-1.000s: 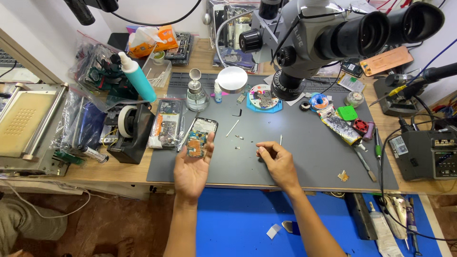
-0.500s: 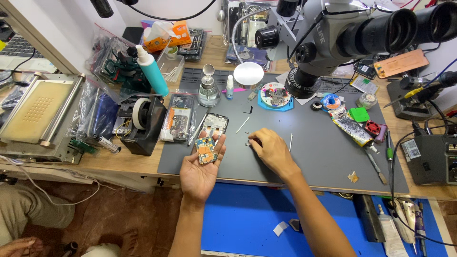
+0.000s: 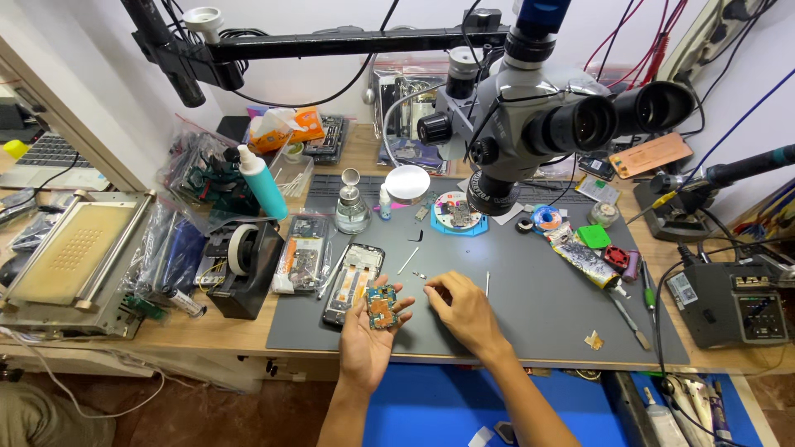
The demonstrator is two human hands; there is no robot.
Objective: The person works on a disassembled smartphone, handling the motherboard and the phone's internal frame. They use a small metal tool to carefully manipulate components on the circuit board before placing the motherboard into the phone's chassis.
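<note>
Left hand [image 3: 370, 334] palm-up, fingers cradling circuit board [image 3: 382, 306], right hand [image 3: 464, 308] fingers pinched narrow on grey mat [image 3: 530, 319]

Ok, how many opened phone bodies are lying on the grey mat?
2: one opened phone frame lies just beyond the left hand, which holds a small circuit board; another phone body lies further left near the tape dispenser. Clutter may hide more.
</note>
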